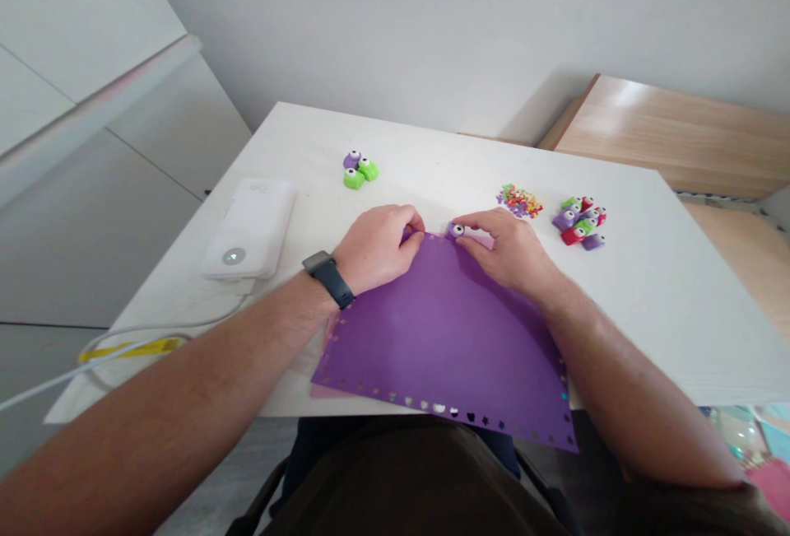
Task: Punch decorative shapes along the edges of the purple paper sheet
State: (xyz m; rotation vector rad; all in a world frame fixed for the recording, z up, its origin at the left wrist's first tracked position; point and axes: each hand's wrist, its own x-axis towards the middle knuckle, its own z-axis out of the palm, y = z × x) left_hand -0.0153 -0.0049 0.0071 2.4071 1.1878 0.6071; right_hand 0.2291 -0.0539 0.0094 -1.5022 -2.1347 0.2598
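A sheet of purple paper (438, 338) lies on the white table (432, 149), its edges dotted with small punched shapes. A paler pink sheet (322, 379) shows beneath its lower left edge. My left hand (376, 248), with a black watch on the wrist, grips the sheet's upper left edge. My right hand (506, 252) pinches a small purple craft punch (455, 230) on the sheet's top corner. The punch has a white round top, and my fingers partly cover it.
Beyond my hands stand a group of green and purple punches (360, 170), a heap of colourful paper cut-outs (519, 201), and a cluster of red, purple and green punches (578, 223). A white device (250, 227) with a cable sits at the table's left.
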